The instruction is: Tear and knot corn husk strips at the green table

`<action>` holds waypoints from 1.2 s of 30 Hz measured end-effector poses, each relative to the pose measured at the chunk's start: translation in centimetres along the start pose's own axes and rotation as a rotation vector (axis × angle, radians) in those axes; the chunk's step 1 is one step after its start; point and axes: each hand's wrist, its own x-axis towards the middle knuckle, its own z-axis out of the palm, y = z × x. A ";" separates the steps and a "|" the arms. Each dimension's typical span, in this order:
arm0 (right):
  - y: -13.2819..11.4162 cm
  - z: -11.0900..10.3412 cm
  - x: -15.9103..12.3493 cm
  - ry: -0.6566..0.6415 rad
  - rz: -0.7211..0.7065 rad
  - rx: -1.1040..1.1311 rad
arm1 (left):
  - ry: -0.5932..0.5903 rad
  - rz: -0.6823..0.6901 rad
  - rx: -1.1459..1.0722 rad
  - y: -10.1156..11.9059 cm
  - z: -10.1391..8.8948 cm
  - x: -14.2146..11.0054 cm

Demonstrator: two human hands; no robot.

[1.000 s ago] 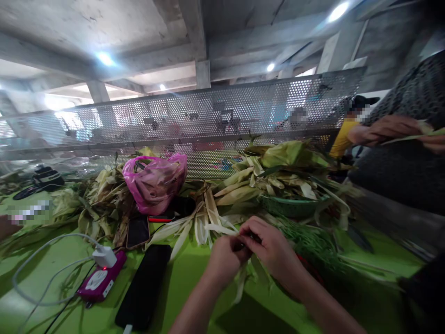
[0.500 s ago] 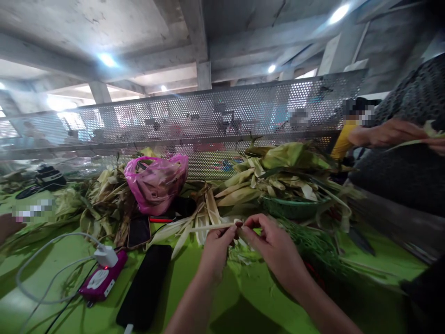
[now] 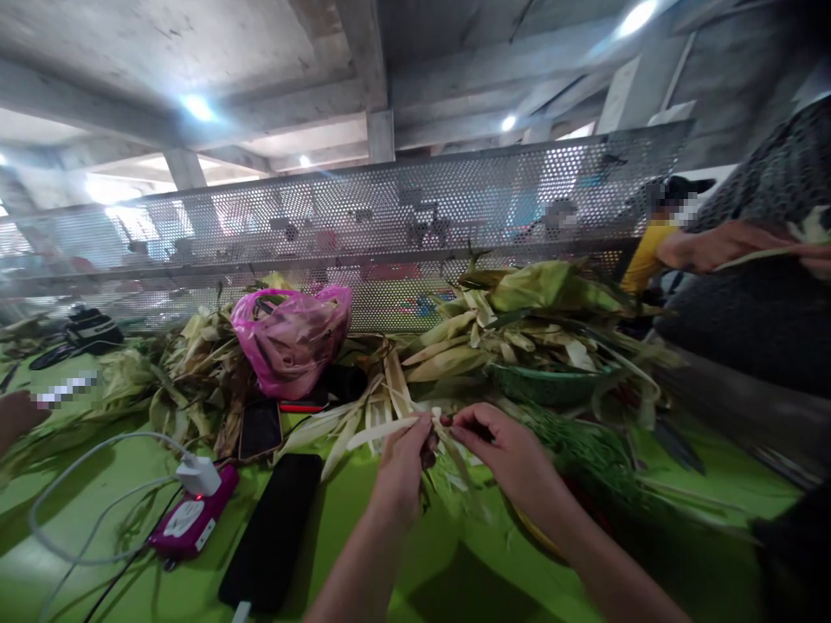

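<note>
Pinched in my left hand [image 3: 403, 459] is a pale strip of corn husk [image 3: 375, 434], one end sticking out to the left and a short tip showing above the thumb. Close beside it, my right hand [image 3: 503, 441] has thumb and forefinger closed at the right end of the husk. A blurred pale strip [image 3: 462, 474] hangs below the fingertips. Both hands are above the green table [image 3: 447, 554]. Behind them lie loose dried husks [image 3: 396, 381], fanned out on the table.
A pink plastic bag [image 3: 292, 342] stands behind, near husk piles [image 3: 195, 372]. Husks fill a green basin [image 3: 551, 385]; green strands [image 3: 590, 459] lie before it. A black phone [image 3: 276, 528] and purple power strip [image 3: 195, 519] with cables lie left. Another person's hands [image 3: 733, 245] work at right.
My left hand has turned slightly and the husk strip now shows broader. The right fingertips have shifted a little, and a blurred strip now hangs beneath them.
</note>
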 end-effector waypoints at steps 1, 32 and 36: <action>-0.1 -0.1 0.0 0.006 -0.003 -0.010 | -0.003 -0.007 -0.021 0.0 0.0 0.0; -1.3 -0.8 -0.8 0.131 -0.029 -0.042 | -0.096 0.069 0.055 -0.1 -0.3 0.2; -1.1 0.5 -0.6 -0.001 0.084 0.163 | -0.090 0.028 -0.062 0.4 0.1 0.0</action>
